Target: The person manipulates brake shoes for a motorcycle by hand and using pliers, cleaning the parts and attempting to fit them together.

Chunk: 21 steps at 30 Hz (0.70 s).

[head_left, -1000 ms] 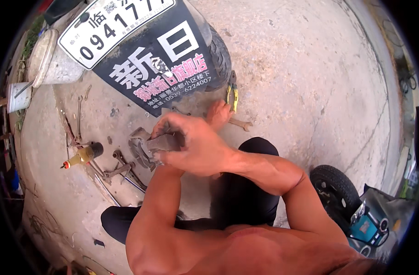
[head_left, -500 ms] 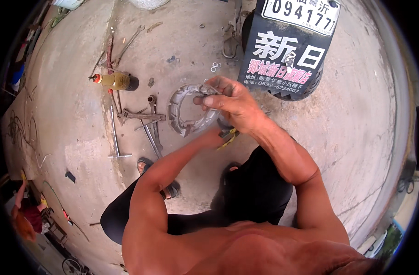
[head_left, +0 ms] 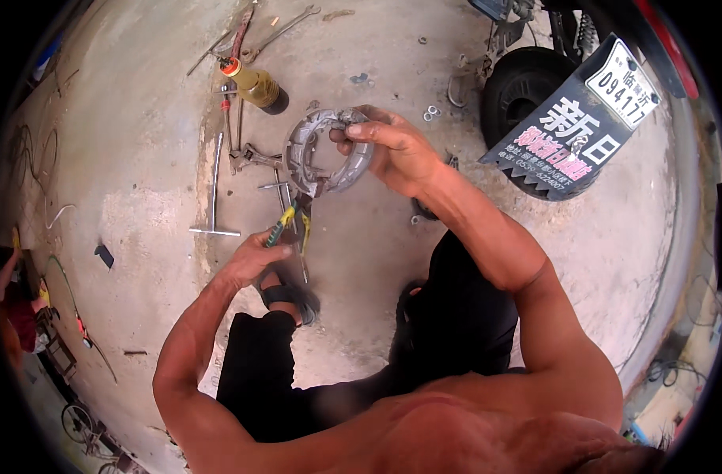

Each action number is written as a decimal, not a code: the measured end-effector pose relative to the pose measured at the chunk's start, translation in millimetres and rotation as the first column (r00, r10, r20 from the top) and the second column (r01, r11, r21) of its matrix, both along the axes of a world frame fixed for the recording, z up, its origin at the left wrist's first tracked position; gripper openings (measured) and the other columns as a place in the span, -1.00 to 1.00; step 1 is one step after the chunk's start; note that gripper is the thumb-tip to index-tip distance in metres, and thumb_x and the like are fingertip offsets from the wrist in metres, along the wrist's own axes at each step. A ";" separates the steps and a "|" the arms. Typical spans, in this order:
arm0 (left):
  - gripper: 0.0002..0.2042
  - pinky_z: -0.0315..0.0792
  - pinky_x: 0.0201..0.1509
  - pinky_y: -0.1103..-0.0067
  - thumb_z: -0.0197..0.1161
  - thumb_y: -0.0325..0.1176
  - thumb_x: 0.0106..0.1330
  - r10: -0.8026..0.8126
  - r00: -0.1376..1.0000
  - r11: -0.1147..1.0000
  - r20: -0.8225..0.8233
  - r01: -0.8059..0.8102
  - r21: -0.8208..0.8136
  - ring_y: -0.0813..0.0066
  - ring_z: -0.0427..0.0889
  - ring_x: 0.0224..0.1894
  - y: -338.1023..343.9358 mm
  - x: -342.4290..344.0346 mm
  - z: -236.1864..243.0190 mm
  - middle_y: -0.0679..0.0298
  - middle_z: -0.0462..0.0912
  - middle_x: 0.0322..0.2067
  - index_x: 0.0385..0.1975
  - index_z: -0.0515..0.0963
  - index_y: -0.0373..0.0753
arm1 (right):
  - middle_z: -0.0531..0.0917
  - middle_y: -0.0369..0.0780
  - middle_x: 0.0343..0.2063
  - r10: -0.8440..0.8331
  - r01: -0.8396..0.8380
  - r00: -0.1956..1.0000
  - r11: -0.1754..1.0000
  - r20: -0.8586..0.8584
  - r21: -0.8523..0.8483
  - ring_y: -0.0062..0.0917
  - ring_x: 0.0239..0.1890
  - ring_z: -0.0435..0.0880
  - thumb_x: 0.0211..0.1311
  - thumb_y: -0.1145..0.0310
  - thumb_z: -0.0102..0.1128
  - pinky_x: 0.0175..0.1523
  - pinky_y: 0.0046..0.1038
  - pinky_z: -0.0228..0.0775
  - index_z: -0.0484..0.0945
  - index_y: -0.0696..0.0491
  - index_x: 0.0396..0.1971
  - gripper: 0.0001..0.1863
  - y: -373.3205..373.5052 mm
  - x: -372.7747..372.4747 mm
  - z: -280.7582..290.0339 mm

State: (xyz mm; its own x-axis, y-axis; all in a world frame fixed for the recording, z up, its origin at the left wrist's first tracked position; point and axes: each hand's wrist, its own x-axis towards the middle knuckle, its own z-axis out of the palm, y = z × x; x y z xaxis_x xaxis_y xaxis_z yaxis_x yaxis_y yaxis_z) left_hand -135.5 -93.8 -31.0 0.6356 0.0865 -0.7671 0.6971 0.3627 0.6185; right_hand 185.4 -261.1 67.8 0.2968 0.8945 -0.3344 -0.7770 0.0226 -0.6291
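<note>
My right hand (head_left: 399, 154) grips a pair of silver-grey brake shoes (head_left: 297, 154), set together as a ring, by their upper right side. Thumb and fingers pinch the ring and hold it up above the floor. In my left hand (head_left: 254, 259) is a pair of pliers (head_left: 278, 225) with yellow-and-green handles. Their dark jaws reach the lower edge of the ring; whether they bite on anything there I cannot tell. One handle lies in my fingers, while the other stands apart from it.
Left of the ring stand a yellowish bottle (head_left: 258, 88) with a red cap and, lower, a T-handle wrench (head_left: 215, 189). More wrenches (head_left: 286, 31) lie beyond. Washers (head_left: 432, 113) rest on the concrete. A vehicle's rear tyre (head_left: 515, 91) and black mudflap (head_left: 570, 146) are at the right.
My left hand has come out from under my right forearm, moving left, and the pliers now meet the ring's lower edge. The view has shifted, so the vehicle appears farther right.
</note>
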 end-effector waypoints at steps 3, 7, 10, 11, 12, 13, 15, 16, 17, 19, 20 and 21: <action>-0.79 0.46 -0.05 0.48 0.35 -0.29 0.33 0.122 0.942 0.970 0.311 -0.179 0.163 0.52 0.54 -0.24 32.0 -30.8 73.4 0.23 0.56 -0.08 -0.33 0.56 -0.32 | 0.68 -0.12 -0.17 0.008 -0.007 0.999 1.000 -0.041 0.017 -0.50 -0.17 0.59 0.21 0.44 0.30 0.02 -0.39 0.46 0.47 0.25 0.02 -0.60 22.1 -13.6 -5.4; -0.80 0.29 0.31 0.31 0.30 -0.33 0.31 -0.223 0.952 0.469 0.212 -0.086 0.879 0.29 0.40 0.22 79.9 -52.9 108.2 0.06 0.33 0.28 -0.23 0.65 -0.35 | 0.67 -0.11 -0.17 0.032 -0.032 0.999 0.999 -0.016 -0.012 -0.49 -0.19 0.61 0.19 0.49 0.33 0.01 -0.40 0.51 0.48 0.24 0.00 -0.61 35.6 -27.0 -12.8; -0.70 0.22 0.42 0.21 0.26 -0.19 0.33 -0.002 0.970 0.741 0.243 -0.162 0.652 0.15 0.35 0.33 103.4 -57.0 107.2 0.05 0.20 0.42 -0.10 0.66 -0.26 | 0.67 -0.12 -0.18 0.031 -0.032 0.999 0.998 -0.011 -0.058 -0.49 -0.18 0.61 0.19 0.48 0.34 0.02 -0.41 0.49 0.48 0.23 0.01 -0.60 38.9 -33.4 -17.2; -0.66 0.08 0.50 0.12 0.27 -0.12 0.28 0.106 0.930 0.881 0.352 -0.252 0.399 0.04 0.22 0.45 111.9 -69.7 80.6 0.01 0.12 0.48 -0.08 0.68 -0.19 | 0.67 -0.12 -0.18 0.032 -0.033 0.999 0.997 -0.005 -0.068 -0.49 -0.18 0.61 0.19 0.48 0.34 0.02 -0.41 0.49 0.48 0.23 0.01 -0.60 39.4 -35.0 -16.0; -0.63 0.06 0.49 0.08 0.32 -0.06 0.20 0.133 0.819 0.944 0.559 -0.277 0.181 -0.10 0.13 0.49 95.6 -41.4 85.3 -0.06 0.07 0.49 -0.09 0.69 -0.13 | 0.67 -0.14 -0.18 0.011 -0.010 1.000 0.997 0.009 -0.071 -0.48 -0.16 0.59 0.19 0.48 0.34 0.04 -0.39 0.46 0.48 0.20 0.00 -0.61 39.5 -34.1 -17.7; -0.64 0.08 0.47 0.06 0.33 -0.08 0.16 0.140 0.777 0.976 0.614 -0.214 0.048 -0.16 0.15 0.48 81.3 -21.4 88.7 -0.09 0.06 0.48 -0.09 0.69 -0.10 | 0.67 -0.16 -0.19 -0.012 0.013 1.000 0.997 0.023 -0.073 -0.48 -0.14 0.58 0.19 0.47 0.35 0.05 -0.37 0.43 0.47 0.18 -0.01 -0.62 39.0 -32.7 -19.5; -0.66 0.12 0.44 0.04 0.33 -0.16 0.10 0.231 0.769 0.969 0.596 -0.127 -0.212 -0.24 0.18 0.45 60.9 6.1 98.1 -0.13 0.04 0.48 -0.10 0.69 -0.06 | 0.67 -0.17 -0.20 -0.047 0.052 0.997 0.995 0.055 -0.090 -0.49 -0.15 0.58 0.18 0.47 0.37 0.05 -0.37 0.42 0.47 0.16 -0.02 -0.62 38.7 -26.6 -29.2; -0.67 0.14 0.42 0.04 0.32 -0.22 0.07 0.299 0.804 0.930 0.514 -0.124 -0.346 -0.27 0.19 0.43 51.0 14.0 100.0 -0.14 0.03 0.48 -0.12 0.69 -0.05 | 0.67 -0.18 -0.20 -0.073 0.081 0.994 0.992 0.079 -0.099 -0.49 -0.16 0.58 0.17 0.47 0.39 0.05 -0.38 0.42 0.47 0.15 -0.04 -0.62 38.1 -23.3 -35.5; -0.61 0.23 0.37 0.07 0.28 -0.30 0.03 0.340 0.801 0.909 0.493 -0.144 -0.392 -0.24 0.23 0.42 38.5 17.6 96.6 -0.14 0.02 0.48 -0.07 0.68 -0.10 | 0.67 -0.18 -0.20 -0.072 0.080 0.994 0.992 0.078 -0.099 -0.49 -0.16 0.58 0.17 0.47 0.39 0.05 -0.38 0.42 0.47 0.15 -0.04 -0.62 40.6 -22.0 -39.1; -0.47 0.31 0.34 0.14 0.25 -0.38 0.03 0.312 0.846 0.921 0.433 -0.157 -0.358 -0.07 0.34 0.38 17.9 3.7 81.5 -0.08 0.23 0.40 0.11 0.56 -0.26 | 0.68 -0.21 -0.21 -0.108 0.132 0.973 0.985 0.203 -0.109 -0.52 -0.17 0.59 0.17 0.44 0.42 0.04 -0.38 0.40 0.48 0.14 -0.05 -0.62 45.3 -21.6 -46.6; -0.43 0.32 0.35 0.16 0.24 -0.41 0.03 0.269 0.882 0.926 0.386 -0.128 -0.354 -0.01 0.38 0.37 4.8 10.1 86.2 -0.06 0.31 0.36 0.16 0.51 -0.32 | 0.68 -0.21 -0.21 -0.107 0.134 0.973 0.984 0.206 -0.121 -0.52 -0.17 0.59 0.17 0.44 0.42 0.04 -0.38 0.40 0.48 0.14 -0.05 -0.62 45.0 -20.4 -48.3; -0.43 0.32 0.35 0.16 0.24 -0.41 0.03 0.275 0.883 0.921 0.380 -0.128 -0.367 -0.01 0.38 0.37 -5.0 17.6 87.5 -0.06 0.31 0.36 0.16 0.51 -0.32 | 0.68 -0.22 -0.22 -0.128 0.168 0.954 0.978 0.273 -0.128 -0.53 -0.18 0.60 0.17 0.45 0.42 0.04 -0.40 0.41 0.49 0.15 -0.05 -0.62 44.5 -21.4 -49.2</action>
